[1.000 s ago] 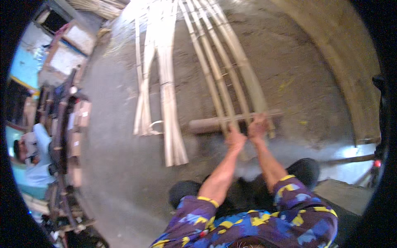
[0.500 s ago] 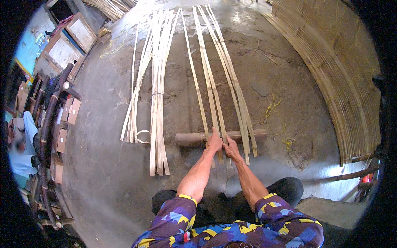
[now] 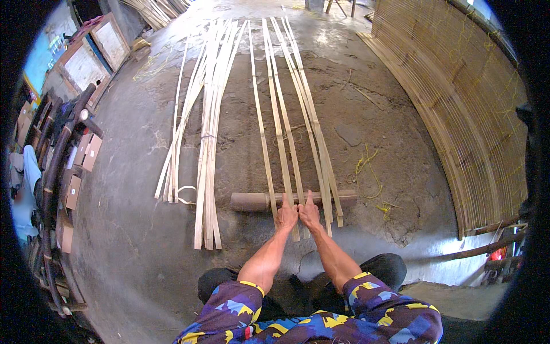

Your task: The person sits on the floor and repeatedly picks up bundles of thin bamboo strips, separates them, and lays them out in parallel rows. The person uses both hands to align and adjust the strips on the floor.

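Bamboo strips [image 3: 285, 143] lie side by side on the concrete floor [image 3: 132, 229], near ends across a wooden log [image 3: 252, 201]. Left hand [image 3: 286, 217] and right hand [image 3: 310, 214], touching, fingers curled, press down on strip ends. Loose strip bundle [image 3: 207, 149] left; woven bamboo mat [image 3: 464, 109] right.

Seen from above, the left hand [image 3: 286, 217] and right hand [image 3: 310, 213] lie side by side, touching, pressed down on the near ends of long bamboo strips [image 3: 286, 135] laid lengthwise on the concrete floor [image 3: 126, 241]. The strips cross over a short round log [image 3: 249, 201] lying crosswise just ahead of the hands. A separate bundle of bamboo strips [image 3: 207, 143] lies to the left, apart. At right a woven bamboo mat [image 3: 458, 109] stretches along the floor. Stacked boxes [image 3: 77, 172] stand at far left.
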The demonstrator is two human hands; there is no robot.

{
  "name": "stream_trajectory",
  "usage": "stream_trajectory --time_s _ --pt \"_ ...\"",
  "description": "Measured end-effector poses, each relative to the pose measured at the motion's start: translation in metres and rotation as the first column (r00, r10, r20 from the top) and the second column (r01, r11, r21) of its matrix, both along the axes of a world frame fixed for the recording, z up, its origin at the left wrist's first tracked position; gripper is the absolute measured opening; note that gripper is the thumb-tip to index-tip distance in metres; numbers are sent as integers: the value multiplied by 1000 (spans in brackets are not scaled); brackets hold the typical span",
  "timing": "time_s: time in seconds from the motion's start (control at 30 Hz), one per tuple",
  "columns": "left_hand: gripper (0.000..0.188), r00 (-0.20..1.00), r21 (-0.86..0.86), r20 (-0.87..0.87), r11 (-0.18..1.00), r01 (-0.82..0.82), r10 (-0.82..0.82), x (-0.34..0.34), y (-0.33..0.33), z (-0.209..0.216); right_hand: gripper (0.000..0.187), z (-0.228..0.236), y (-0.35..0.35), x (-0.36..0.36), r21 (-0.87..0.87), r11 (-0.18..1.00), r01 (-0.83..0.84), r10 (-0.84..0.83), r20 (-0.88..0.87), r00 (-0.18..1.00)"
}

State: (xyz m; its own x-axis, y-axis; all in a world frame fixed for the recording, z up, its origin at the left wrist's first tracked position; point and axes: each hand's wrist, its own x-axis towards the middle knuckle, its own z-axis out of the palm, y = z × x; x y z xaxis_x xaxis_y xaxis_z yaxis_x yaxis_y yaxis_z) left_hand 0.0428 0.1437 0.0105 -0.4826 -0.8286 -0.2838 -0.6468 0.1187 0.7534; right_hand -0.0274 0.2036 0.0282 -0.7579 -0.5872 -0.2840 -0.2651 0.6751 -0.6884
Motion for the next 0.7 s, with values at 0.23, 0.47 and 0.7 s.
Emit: stream_trajectory --time_s 0.23,0.47,0.7 --pt "63 980 110 -165 985 133 -114 4 -5 -5 49 -2 9 12 -208 976 -69 55 -72 996" --pt "57 998 23 30 998 59 -60 2 -7 25 37 11 12 0 -50 998 43 -63 -520 852" --pt "36 831 -151 436 882 447 -347 -8 -39 57 27 -16 23 -40 313 942 120 90 -581 809"
